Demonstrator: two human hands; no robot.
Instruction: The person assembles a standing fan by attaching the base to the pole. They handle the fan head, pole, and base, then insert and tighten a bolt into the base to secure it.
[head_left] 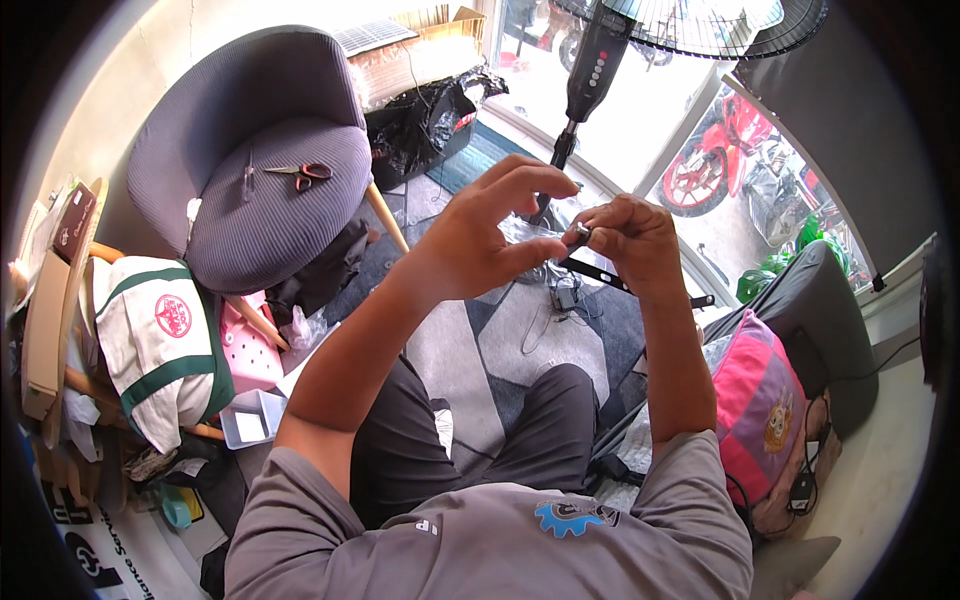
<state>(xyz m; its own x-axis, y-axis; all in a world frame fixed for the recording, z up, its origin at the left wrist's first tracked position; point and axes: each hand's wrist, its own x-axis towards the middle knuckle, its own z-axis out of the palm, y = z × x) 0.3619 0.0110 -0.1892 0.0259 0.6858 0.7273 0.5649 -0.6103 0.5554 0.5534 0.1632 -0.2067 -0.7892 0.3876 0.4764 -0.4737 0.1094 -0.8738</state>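
In front of my chest, my right hand pinches a small silvery piece between thumb and fingers. A narrow black strap with pale dots or holes along it runs below those fingers, and its far end shows past my right wrist. Whether the silvery piece is joined to the strap I cannot tell. My left hand is raised just beside it, thumb and forefinger spread apart. The left thumb tip lies close to the silvery piece; whether it touches is unclear.
A grey padded chair holds scissors and a small screwdriver-like tool. A standing fan rises ahead. A cloth bag hangs at left, above a clear plastic box. A pink cushion lies at right.
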